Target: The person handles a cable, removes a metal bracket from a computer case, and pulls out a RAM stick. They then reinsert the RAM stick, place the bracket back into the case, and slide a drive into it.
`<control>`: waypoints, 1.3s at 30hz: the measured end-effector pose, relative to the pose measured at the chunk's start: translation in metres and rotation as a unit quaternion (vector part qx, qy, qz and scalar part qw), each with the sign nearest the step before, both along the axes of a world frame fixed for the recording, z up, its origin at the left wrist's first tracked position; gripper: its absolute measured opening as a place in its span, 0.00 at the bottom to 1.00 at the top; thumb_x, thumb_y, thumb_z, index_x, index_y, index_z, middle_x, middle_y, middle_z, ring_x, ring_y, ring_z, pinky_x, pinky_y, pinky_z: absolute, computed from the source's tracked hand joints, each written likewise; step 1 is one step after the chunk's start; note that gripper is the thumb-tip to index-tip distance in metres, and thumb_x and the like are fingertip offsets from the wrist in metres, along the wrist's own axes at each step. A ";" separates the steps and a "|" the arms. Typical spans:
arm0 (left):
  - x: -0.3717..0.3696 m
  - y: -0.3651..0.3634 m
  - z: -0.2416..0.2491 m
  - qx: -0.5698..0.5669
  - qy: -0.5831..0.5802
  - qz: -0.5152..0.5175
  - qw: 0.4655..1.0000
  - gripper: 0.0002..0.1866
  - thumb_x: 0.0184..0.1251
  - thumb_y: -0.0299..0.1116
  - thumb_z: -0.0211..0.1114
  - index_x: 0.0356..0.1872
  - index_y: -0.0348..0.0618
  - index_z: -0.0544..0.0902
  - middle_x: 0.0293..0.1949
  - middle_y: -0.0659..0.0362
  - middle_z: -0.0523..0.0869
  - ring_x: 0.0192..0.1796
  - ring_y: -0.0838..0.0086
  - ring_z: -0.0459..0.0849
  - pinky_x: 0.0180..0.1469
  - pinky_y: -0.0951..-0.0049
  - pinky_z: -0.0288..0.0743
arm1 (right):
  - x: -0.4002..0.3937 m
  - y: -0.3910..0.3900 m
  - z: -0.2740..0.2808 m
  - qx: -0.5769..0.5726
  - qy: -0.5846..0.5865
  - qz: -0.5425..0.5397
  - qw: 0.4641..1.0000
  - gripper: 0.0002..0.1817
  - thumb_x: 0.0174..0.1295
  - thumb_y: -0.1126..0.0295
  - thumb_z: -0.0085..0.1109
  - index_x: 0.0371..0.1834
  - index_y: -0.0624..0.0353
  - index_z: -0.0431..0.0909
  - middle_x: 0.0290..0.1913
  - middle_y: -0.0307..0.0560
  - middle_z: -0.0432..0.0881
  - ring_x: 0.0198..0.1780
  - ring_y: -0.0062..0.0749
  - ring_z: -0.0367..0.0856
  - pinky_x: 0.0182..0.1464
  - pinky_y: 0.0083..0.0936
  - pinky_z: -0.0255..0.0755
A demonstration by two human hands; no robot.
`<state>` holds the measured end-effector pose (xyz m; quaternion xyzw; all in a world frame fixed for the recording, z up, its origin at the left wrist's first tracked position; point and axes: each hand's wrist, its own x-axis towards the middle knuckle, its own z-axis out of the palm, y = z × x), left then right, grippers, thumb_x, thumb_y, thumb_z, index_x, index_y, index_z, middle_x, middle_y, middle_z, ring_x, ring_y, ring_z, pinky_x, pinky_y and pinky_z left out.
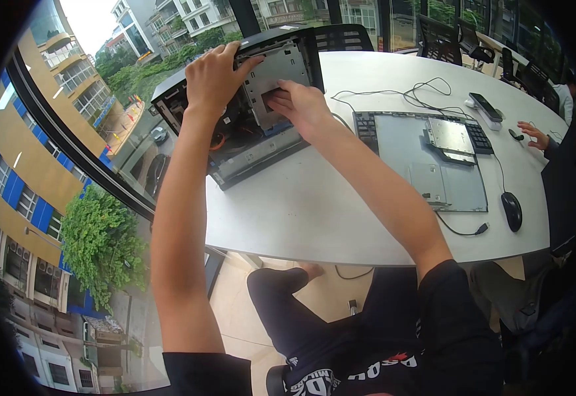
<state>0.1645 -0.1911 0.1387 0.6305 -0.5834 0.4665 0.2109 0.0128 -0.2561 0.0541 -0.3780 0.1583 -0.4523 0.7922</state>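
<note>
An opened computer case (pixel 255 155) stands tilted at the table's left end, its inside facing me. My left hand (pixel 215 76) grips its upper edge, with the thumb reaching over a grey metal plate (pixel 274 66) inside. Against the lower part of that plate rests my right hand (pixel 298 109), its fingers partly inside an opening, so the fingertips are hidden. Dark parts and an orange cable (pixel 218 141) show inside the case, below my left hand.
On the white table (pixel 288 218) lie a metal side panel (pixel 393 152) over a keyboard (pixel 367 125), a drive bracket (pixel 449 138), a mouse (pixel 511 211), a phone (pixel 484 105) and loose cables. Another person's hand (pixel 533 135) is at the right edge. Windows stand at the left.
</note>
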 end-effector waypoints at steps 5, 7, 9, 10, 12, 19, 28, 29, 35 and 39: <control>-0.004 0.002 0.001 0.009 0.008 0.014 1.000 0.35 0.66 0.71 0.64 0.53 0.48 0.90 0.38 0.59 0.92 0.40 0.63 0.92 0.40 0.64 0.84 | 0.020 0.007 0.003 0.069 -0.084 -0.026 0.994 0.14 0.73 0.74 0.59 0.55 0.75 0.75 0.52 0.56 0.81 0.55 0.42 0.83 0.64 0.35 0.82; -0.003 0.002 0.001 -0.003 0.004 -0.001 1.000 0.36 0.65 0.71 0.65 0.53 0.48 0.90 0.38 0.59 0.92 0.40 0.63 0.92 0.40 0.64 0.84 | 0.022 0.011 0.000 0.080 -0.080 -0.051 0.992 0.11 0.73 0.74 0.60 0.52 0.71 0.76 0.49 0.53 0.80 0.51 0.39 0.83 0.61 0.33 0.81; -0.002 0.001 0.002 0.001 0.009 0.000 1.000 0.39 0.61 0.73 0.67 0.56 0.49 0.89 0.38 0.58 0.93 0.39 0.63 0.93 0.40 0.64 0.84 | 0.021 0.012 -0.005 0.078 -0.061 -0.068 0.993 0.07 0.74 0.73 0.59 0.46 0.67 0.78 0.43 0.47 0.81 0.45 0.34 0.84 0.56 0.29 0.81; -0.001 0.001 0.001 0.003 0.012 0.001 1.000 0.40 0.59 0.74 0.68 0.57 0.49 0.89 0.37 0.58 0.93 0.38 0.62 0.93 0.40 0.64 0.84 | 0.021 0.011 -0.007 0.075 -0.070 -0.076 0.992 0.06 0.74 0.73 0.59 0.45 0.66 0.78 0.42 0.46 0.81 0.44 0.33 0.84 0.56 0.29 0.81; -0.005 0.004 0.003 0.010 0.021 0.011 1.000 0.41 0.58 0.76 0.68 0.56 0.49 0.89 0.38 0.57 0.94 0.39 0.62 0.93 0.41 0.64 0.84 | 0.018 0.009 -0.009 0.069 -0.088 -0.094 0.989 0.06 0.74 0.73 0.60 0.44 0.65 0.78 0.41 0.45 0.81 0.44 0.32 0.83 0.56 0.29 0.80; -0.002 0.001 0.000 -0.017 0.007 -0.015 1.000 0.41 0.57 0.77 0.67 0.51 0.46 0.91 0.35 0.55 0.92 0.36 0.63 0.92 0.38 0.64 0.83 | 0.015 0.013 -0.007 0.073 -0.075 -0.095 0.990 0.10 0.75 0.74 0.59 0.53 0.69 0.74 0.52 0.53 0.80 0.55 0.40 0.82 0.67 0.33 0.77; -0.001 -0.002 -0.002 -0.037 0.010 -0.023 0.999 0.38 0.61 0.74 0.66 0.50 0.46 0.91 0.34 0.56 0.92 0.36 0.61 0.92 0.37 0.64 0.82 | 0.019 0.014 0.007 0.085 -0.084 -0.102 0.988 0.09 0.75 0.76 0.57 0.53 0.69 0.74 0.52 0.53 0.81 0.55 0.40 0.83 0.66 0.34 0.78; -0.002 0.000 0.000 -0.026 0.022 -0.013 0.999 0.38 0.61 0.73 0.67 0.52 0.48 0.91 0.36 0.56 0.93 0.38 0.60 0.93 0.39 0.63 0.83 | 0.020 0.013 0.008 0.089 -0.084 -0.104 0.987 0.09 0.75 0.76 0.57 0.53 0.69 0.74 0.52 0.53 0.81 0.55 0.40 0.83 0.66 0.34 0.78; -0.004 -0.001 0.001 -0.016 0.039 0.000 0.999 0.37 0.61 0.72 0.67 0.54 0.51 0.91 0.40 0.55 0.94 0.40 0.59 0.93 0.42 0.61 0.84 | 0.029 0.005 0.005 0.090 -0.091 -0.118 0.985 0.07 0.75 0.73 0.59 0.50 0.66 0.77 0.46 0.47 0.83 0.45 0.31 0.85 0.52 0.28 0.81; -0.004 -0.001 0.001 -0.013 0.041 -0.001 0.999 0.37 0.62 0.73 0.66 0.54 0.50 0.91 0.39 0.54 0.94 0.39 0.58 0.93 0.41 0.61 0.84 | 0.030 0.003 0.005 0.079 -0.078 -0.121 0.986 0.10 0.75 0.73 0.60 0.53 0.67 0.77 0.48 0.49 0.84 0.47 0.32 0.87 0.51 0.27 0.83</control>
